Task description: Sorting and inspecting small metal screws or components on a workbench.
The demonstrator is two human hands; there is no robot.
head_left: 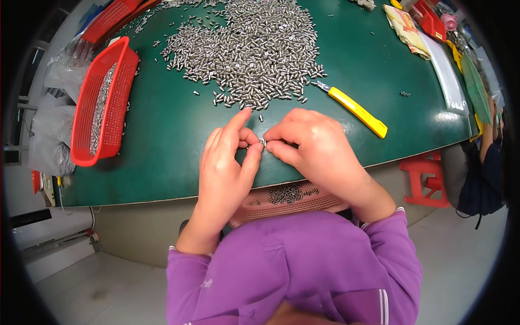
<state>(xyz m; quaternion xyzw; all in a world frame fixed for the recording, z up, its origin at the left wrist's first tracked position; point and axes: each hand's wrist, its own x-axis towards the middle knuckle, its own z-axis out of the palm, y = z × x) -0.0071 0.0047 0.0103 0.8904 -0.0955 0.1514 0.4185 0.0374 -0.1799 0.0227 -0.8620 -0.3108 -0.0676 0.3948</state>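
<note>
So we've got both hands meeting right at the near edge of the green bench (162, 141), pinching one tiny metal pin (262, 142) between them. Our left hand (225, 168) has thumb and forefinger closed down on it from the left, with the index finger sticking up a bit, and our right hand (317, 149) has its fingers (276, 134) curled in tight on the same piece from the right. Whether it's one pin or two being pushed together, we can't tell; it's just too small.

Handling-wise, these look like hard, stiff little steel bits: light on their own, smooth and shiny, so probably slippery and quick to roll away. We'd say fingertip grip on the ends is the only way to go, nothing fragile about them.

Counts:
- loose pins in the big pile (254, 49) just beyond our hands: way too many to count, hundreds easily
- red mesh baskets: one (103, 103) at the left with pins in it, plus part of another (111, 19) farther back
- one pink basket (287, 199) on our lap under the bench edge, also holding pins
- one yellow utility knife (355, 110) to the right of the pile
- one red stool (425, 179) on the floor at the right
</note>
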